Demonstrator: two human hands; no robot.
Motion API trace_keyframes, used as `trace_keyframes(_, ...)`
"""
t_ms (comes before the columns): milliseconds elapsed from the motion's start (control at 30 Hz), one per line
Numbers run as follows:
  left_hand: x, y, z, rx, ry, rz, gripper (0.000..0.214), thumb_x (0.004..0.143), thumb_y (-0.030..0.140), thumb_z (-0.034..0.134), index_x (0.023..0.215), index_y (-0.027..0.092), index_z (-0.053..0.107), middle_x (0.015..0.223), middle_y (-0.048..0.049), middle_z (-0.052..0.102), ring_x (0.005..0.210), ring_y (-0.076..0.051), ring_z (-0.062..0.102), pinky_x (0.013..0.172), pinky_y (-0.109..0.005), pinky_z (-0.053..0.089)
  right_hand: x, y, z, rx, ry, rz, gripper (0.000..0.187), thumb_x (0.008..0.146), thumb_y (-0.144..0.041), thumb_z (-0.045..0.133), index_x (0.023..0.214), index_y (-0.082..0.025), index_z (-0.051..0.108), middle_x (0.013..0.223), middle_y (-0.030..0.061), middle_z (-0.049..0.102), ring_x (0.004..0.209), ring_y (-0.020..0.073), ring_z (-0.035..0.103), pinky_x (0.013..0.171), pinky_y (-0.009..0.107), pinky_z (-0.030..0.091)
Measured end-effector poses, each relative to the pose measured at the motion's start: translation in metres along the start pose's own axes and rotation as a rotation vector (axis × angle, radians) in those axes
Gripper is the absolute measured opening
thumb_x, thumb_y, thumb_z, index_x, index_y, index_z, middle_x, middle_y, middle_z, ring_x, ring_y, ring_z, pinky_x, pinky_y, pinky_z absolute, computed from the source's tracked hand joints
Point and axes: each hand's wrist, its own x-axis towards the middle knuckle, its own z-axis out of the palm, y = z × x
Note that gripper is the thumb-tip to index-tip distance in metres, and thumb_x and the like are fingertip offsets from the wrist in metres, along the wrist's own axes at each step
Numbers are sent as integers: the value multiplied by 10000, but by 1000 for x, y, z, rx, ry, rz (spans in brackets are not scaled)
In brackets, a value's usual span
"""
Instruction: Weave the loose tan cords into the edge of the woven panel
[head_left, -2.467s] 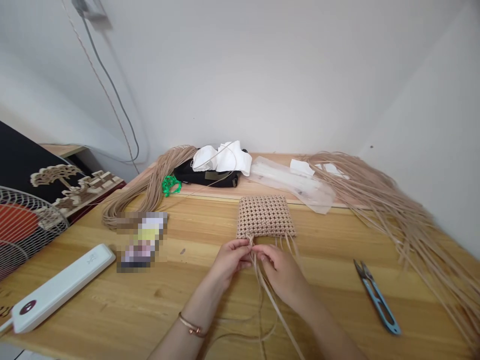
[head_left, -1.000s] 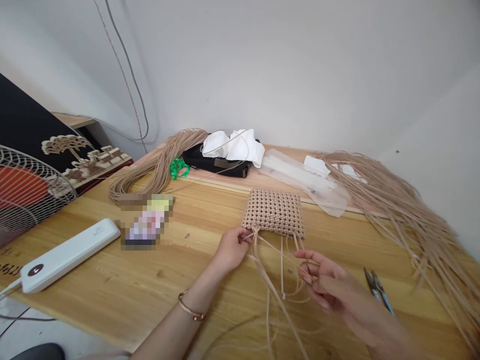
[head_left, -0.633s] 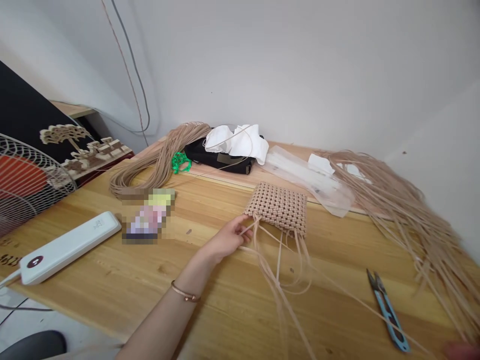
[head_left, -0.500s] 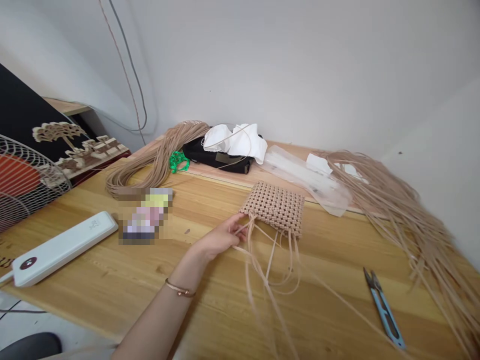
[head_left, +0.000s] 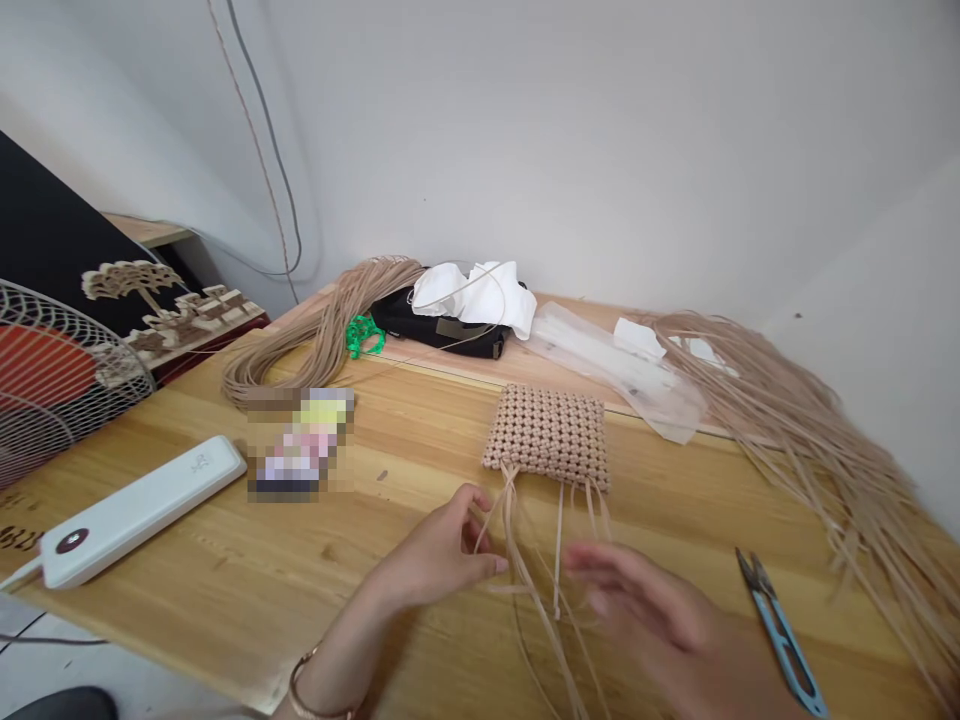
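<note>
A small tan woven mat [head_left: 547, 435] lies flat on the wooden table [head_left: 225, 580], with several loose strands [head_left: 559, 540] trailing from its near edge toward me. My left hand [head_left: 442, 550], a bracelet on its wrist, sits just below the mat's left corner, thumb and fingers curled round one of the strands. My right hand [head_left: 652, 610] is low at the right of the strands and smeared by motion. Its fingers point left toward the strands, and whether they hold anything cannot be made out.
Blue thread snips [head_left: 780, 630] lie right of my right hand. A long bundle of tan strips [head_left: 810, 430] fans along the right side. A cord coil [head_left: 322, 335], black pouch [head_left: 420, 328], tissue [head_left: 472, 290] and plastic bag [head_left: 607, 365] line the back. A white power bank [head_left: 142, 505] and fan [head_left: 45, 370] are left.
My right hand swung out of view to the right pulling a strand, then came back in beside the strands. My left hand slid from the mat's corner down toward me.
</note>
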Motion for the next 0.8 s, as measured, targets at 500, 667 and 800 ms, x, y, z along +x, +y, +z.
trace_keyframes(500,-11,-4,39,-1013,57,102,229,695,206,628,730,161,405,684,10,551,712,-141,610,660,-231,420,96,0,63,239,73,60,304,659,-359,574,885,-159,538,774,54,629,687,188,591,546,261,433)
trace_keyframes(667,-9,-12,45,-1085,-54,124,202,739,267,574,776,180,396,615,46,503,517,-132,603,531,-245,452,99,1,61,232,17,2,199,664,-331,569,775,-168,549,668,21,616,633,165,565,579,253,420)
trace_keyframes(800,-13,-14,35,-1082,-106,155,231,732,257,578,904,217,430,723,40,504,443,-69,541,454,-200,426,102,5,60,244,3,-7,202,669,-328,565,787,-166,543,664,22,619,606,153,545,586,252,410)
